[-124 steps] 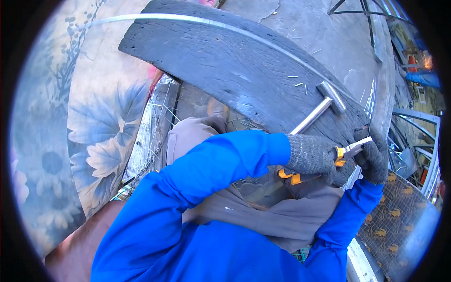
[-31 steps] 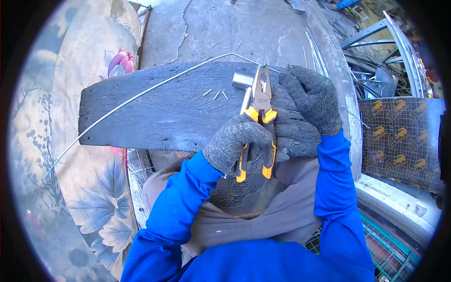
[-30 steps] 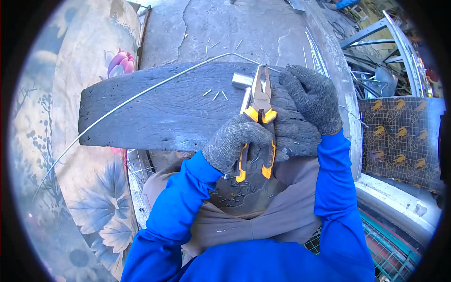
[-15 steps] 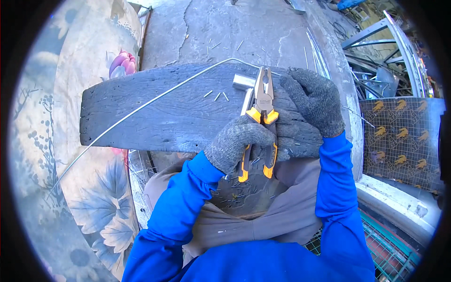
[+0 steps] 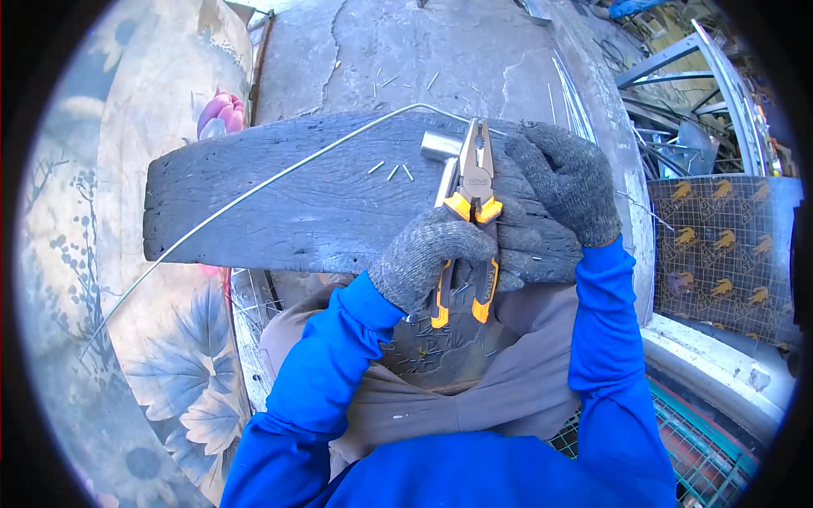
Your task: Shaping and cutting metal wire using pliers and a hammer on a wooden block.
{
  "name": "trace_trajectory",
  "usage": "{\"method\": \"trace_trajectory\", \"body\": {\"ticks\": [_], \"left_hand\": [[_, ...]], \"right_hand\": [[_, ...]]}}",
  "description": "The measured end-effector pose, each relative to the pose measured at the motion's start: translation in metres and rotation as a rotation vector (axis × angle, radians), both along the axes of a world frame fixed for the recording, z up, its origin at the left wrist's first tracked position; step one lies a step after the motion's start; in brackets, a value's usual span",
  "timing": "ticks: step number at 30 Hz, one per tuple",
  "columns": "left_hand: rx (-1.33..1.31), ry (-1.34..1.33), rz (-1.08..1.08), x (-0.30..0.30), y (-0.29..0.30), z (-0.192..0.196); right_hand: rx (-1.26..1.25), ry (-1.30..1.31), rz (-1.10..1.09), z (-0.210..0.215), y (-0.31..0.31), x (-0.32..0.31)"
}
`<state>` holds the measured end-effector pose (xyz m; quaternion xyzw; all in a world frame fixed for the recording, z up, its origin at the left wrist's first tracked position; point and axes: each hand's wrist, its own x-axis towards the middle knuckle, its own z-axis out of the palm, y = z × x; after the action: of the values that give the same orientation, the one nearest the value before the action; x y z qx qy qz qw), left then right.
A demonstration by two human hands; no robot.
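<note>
My left hand [image 5: 434, 254], in a dark grey knit glove, is closed around the handles of a pair of combination pliers [image 5: 474, 182] with yellow-and-black grips. Their jaws point away from me, with a narrow gap between the tips. A long pale metal wire [image 5: 279, 179] arcs from the far left, bends above the board and passes by the jaws; whether they grip it cannot be told. My right hand [image 5: 566, 182], gloved alike, is closed on the wire's right part, which comes out beyond the wrist. A shiny metal piece [image 5: 440, 146] lies left of the pliers.
A dark weathered wooden board [image 5: 254, 203] lies across in front of me, with several short cut wire pieces [image 5: 392, 173] on it. More bits are scattered on the concrete floor [image 5: 406, 51]. Floral sheeting [image 5: 161, 339] is at left; metal frames [image 5: 669, 72] stand at right.
The plier handles and jaws have drawn very slightly closer together. The wire's left end has shifted a little; both hands stay in nearly the same place.
</note>
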<state>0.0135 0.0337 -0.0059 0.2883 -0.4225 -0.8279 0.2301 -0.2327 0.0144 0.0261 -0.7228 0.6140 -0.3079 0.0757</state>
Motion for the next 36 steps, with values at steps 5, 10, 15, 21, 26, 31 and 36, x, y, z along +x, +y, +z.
{"method": "trace_trajectory", "body": {"ticks": [5, 10, 15, 21, 26, 31, 36], "left_hand": [[-0.115, -0.005, 0.035, 0.001, 0.0, 0.001], [0.227, 0.013, 0.039, -0.005, -0.005, 0.014], [-0.147, -0.038, 0.065, -0.001, 0.001, 0.003], [-0.16, -0.042, 0.062, -0.002, 0.001, 0.003], [-0.131, -0.06, 0.075, -0.002, 0.002, 0.004], [0.174, -0.047, 0.055, -0.007, -0.002, 0.017], [0.341, 0.042, -0.019, -0.01, -0.006, 0.019]], "right_hand": [[0.037, -0.008, -0.009, 0.002, 0.0, 0.002], [0.016, 0.006, -0.001, 0.0, 0.0, 0.0], [0.021, -0.022, 0.006, -0.002, -0.001, -0.002], [0.031, -0.017, 0.001, 0.0, 0.0, -0.001], [0.029, -0.023, 0.0, -0.003, 0.0, -0.003], [0.056, -0.037, 0.001, -0.001, 0.001, -0.004], [0.017, -0.012, 0.034, 0.001, 0.0, -0.002]]}}
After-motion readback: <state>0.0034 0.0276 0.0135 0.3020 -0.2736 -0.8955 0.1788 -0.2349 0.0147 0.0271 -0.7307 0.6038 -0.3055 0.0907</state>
